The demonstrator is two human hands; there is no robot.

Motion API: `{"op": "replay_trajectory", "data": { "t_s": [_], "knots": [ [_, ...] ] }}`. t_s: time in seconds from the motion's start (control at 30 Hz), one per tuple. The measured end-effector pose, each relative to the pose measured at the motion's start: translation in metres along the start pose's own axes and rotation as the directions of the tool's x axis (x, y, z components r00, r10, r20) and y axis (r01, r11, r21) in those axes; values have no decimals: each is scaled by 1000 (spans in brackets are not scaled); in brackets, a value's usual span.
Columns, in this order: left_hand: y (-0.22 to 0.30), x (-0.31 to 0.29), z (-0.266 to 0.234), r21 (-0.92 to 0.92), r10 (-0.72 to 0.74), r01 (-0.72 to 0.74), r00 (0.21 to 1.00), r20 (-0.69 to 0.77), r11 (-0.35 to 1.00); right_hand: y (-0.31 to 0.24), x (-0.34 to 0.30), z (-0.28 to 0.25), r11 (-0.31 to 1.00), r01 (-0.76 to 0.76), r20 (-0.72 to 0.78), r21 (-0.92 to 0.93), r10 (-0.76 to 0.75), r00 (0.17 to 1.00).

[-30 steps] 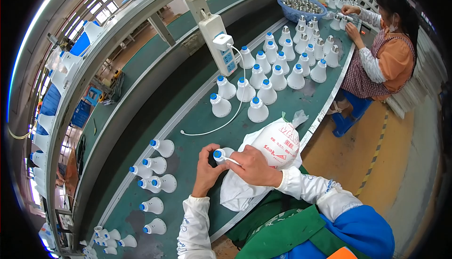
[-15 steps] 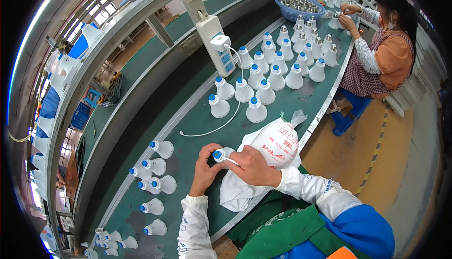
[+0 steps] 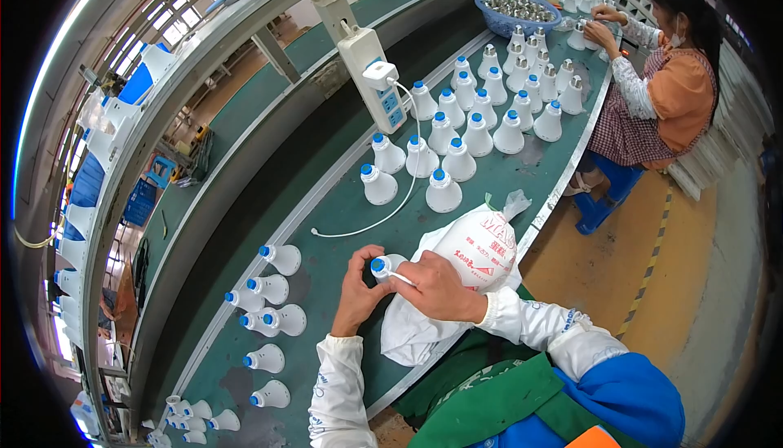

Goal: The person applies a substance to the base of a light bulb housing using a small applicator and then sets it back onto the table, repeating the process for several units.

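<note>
My left hand is closed around a white cone-shaped bulb housing with a blue cap, holding it tilted above the bench. Pinched in my right hand is a thin white stick-like tool, whose tip meets the rim of the blue cap. My right fingers cover the rest of the tool and part of the housing. Just beyond my right hand lies a tied white plastic bag with red print, resting on a white cloth.
Upright bulb housings stand in rows beyond my hands; others lie on their sides to the left. A white cable runs from a power strip. Farther off are a blue basket of metal caps and a seated co-worker.
</note>
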State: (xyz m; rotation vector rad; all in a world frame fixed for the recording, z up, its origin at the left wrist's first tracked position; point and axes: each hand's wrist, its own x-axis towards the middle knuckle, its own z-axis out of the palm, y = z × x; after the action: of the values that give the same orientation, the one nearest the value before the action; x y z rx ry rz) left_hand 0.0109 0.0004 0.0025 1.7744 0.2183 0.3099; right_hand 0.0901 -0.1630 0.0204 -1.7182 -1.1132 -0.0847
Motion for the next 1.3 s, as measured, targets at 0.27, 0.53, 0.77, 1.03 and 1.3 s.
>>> {"op": "replay_trajectory", "data": {
  "t_s": [0.27, 0.53, 0.77, 1.03, 1.3],
  "knots": [
    [7, 2, -1, 36, 6, -8, 999, 34, 999, 1, 0, 1, 1000, 1, -6, -15, -1, 1000],
    [1, 5, -7, 65, 15, -20, 997, 74, 998, 2, 1, 2, 1000, 11, -19, 0, -11, 1000],
    [-9, 4, -9, 23, -6, 5, 1000, 28, 1000, 0, 2, 1, 1000, -3, -5, -5, 3, 1000],
    [6, 4, -1, -46, -45, 47, 998, 36, 998, 0, 2, 1, 1000, 0, -24, -9, -1, 1000],
    [13, 5, 0, 8, -10, 10, 1000, -3, 1000, 3, 1, 2, 1000, -6, -24, -11, 6, 1000]
  ]
}}
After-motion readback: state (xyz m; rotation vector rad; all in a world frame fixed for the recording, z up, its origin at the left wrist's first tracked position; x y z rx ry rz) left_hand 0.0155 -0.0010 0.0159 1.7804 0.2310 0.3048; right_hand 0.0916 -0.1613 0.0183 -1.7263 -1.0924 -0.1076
